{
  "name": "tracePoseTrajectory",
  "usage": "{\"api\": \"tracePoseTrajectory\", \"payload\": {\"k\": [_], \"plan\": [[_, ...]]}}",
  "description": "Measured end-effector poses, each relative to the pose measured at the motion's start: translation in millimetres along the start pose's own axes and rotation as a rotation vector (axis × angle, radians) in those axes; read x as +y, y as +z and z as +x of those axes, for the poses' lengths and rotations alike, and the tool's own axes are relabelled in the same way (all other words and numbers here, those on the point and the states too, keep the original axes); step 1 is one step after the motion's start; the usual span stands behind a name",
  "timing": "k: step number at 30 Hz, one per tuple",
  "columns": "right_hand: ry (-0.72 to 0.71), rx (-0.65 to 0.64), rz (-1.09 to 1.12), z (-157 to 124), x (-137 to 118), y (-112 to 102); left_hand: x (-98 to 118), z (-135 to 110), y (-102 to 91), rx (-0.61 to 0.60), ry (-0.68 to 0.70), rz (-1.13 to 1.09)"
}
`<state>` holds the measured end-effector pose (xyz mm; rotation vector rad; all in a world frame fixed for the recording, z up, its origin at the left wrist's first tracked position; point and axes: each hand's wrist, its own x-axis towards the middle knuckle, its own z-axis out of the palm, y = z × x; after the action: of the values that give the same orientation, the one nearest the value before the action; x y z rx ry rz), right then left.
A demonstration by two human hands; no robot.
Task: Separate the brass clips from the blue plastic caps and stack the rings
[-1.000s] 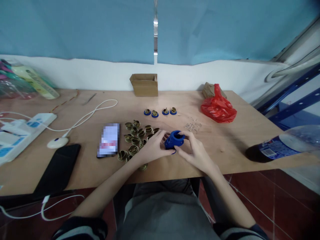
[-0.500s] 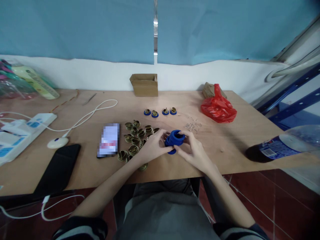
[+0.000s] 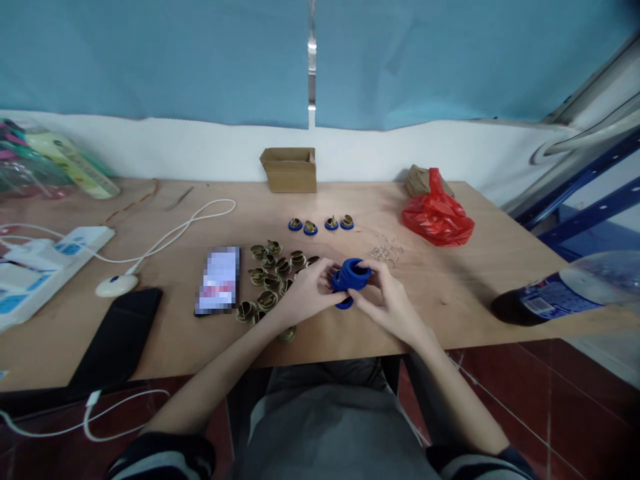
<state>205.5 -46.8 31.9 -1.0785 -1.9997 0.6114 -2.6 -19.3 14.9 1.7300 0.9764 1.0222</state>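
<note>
Between both hands is a blue ring-shaped stack [image 3: 351, 278], open at the top; I cannot tell whether it is one ribbed piece or several loose rings. My left hand [image 3: 314, 288] grips its left side, the thumb reaching across the front. My right hand [image 3: 383, 291] pinches its right rim with thumb and fingertips. Another blue ring [image 3: 345, 303] shows under the stack, partly covered. Several brass-coloured round fittings with upright tabs [image 3: 269, 300] lie left of my left hand, some hidden behind it. Beyond the hands, a row of similar fittings with blue rims [image 3: 311, 228] stands on the table.
Thin metal rings [image 3: 386, 253] lie right of centre. Behind them are a red plastic bag [image 3: 437, 217] and a cardboard box [image 3: 291, 172]. A dark drink bottle [image 3: 555, 293] lies at right. Phones [image 3: 217, 280], white cables and a power strip [image 3: 55, 267] occupy the left.
Almost nothing differs. Both hands keep hold of the blue stack in the same place, with only a very slight shift of the stack.
</note>
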Motion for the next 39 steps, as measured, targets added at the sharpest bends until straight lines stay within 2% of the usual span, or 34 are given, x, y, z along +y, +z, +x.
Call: {"api": "tracePoseTrajectory", "payload": {"k": [13, 19, 27, 39], "plan": [[0.003, -0.017, 0.007, 0.6, 3.0, 1.3, 1.9, 0.8, -3.9, -0.054, 0.028, 0.153], [-0.002, -0.011, 0.000, -0.6, 0.2, -1.8, 6.2, -0.4, -4.8, -0.047, 0.089, 0.193], [-0.039, -0.031, 0.027, -4.5, -1.5, -3.8, 11.3, -3.2, -2.9, -0.108, 0.001, 0.264], [-0.007, -0.038, 0.023, 2.6, 2.4, -0.4, 4.2, -1.3, -4.1, -0.090, 0.020, 0.235]]}}
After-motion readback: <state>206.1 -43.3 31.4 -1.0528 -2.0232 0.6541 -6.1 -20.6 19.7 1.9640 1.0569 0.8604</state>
